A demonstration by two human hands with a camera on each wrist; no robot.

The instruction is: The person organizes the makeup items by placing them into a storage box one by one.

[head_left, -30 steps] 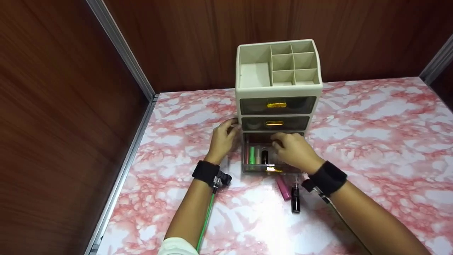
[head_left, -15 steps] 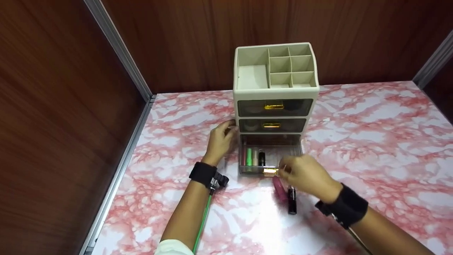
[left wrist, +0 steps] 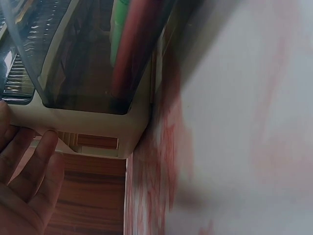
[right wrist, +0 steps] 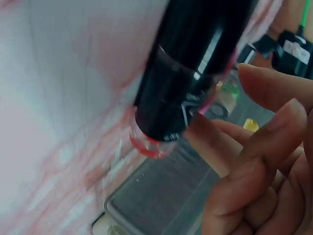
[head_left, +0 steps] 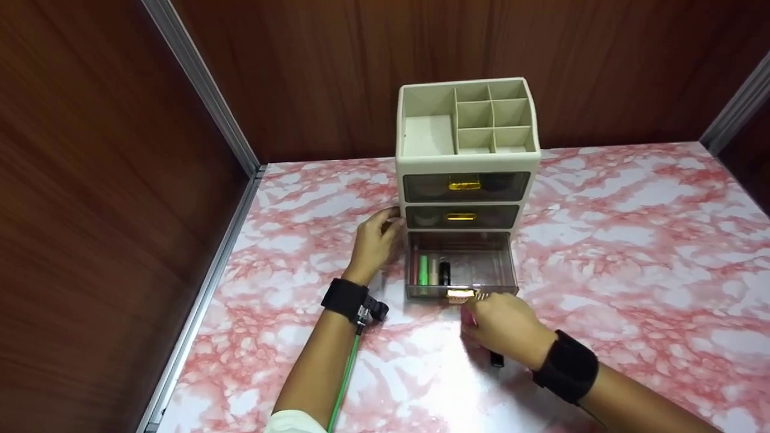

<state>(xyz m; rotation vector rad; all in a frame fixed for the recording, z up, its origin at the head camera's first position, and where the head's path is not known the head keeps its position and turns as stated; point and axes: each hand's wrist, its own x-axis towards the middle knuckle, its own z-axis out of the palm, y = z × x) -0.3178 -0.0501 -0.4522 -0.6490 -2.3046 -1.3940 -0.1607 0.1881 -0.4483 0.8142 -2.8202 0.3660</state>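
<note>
My left hand [head_left: 373, 246] rests its fingertips against the left side of a cream drawer organizer [head_left: 469, 161]. In the left wrist view, those fingers [left wrist: 46, 147] are fairly straight along the casing. My right hand [head_left: 508, 328] is bent over a pink tube [head_left: 468, 316] just before the pulled-out bottom drawer [head_left: 481, 270]. Whether it grips the tube is unclear, since the fingers hide most of it. Beneath that hand lies a black cosmetic tube [head_left: 497, 358] with a clear end; the right wrist view shows this black tube [right wrist: 181, 88] up close, beside the fingers.
A green tube [head_left: 423, 270], a beige one [head_left: 434, 272] and a black one [head_left: 444, 272] stand toward the drawer's left side, beside a reddish one. Two closed drawers with gold handles sit above. Wood-grain panels border the pink marbled table [head_left: 625, 252] at back and left.
My right hand has come out of the bottom drawer and moved down and toward me, over the pink tube. The left hand keeps its place against the organizer.
</note>
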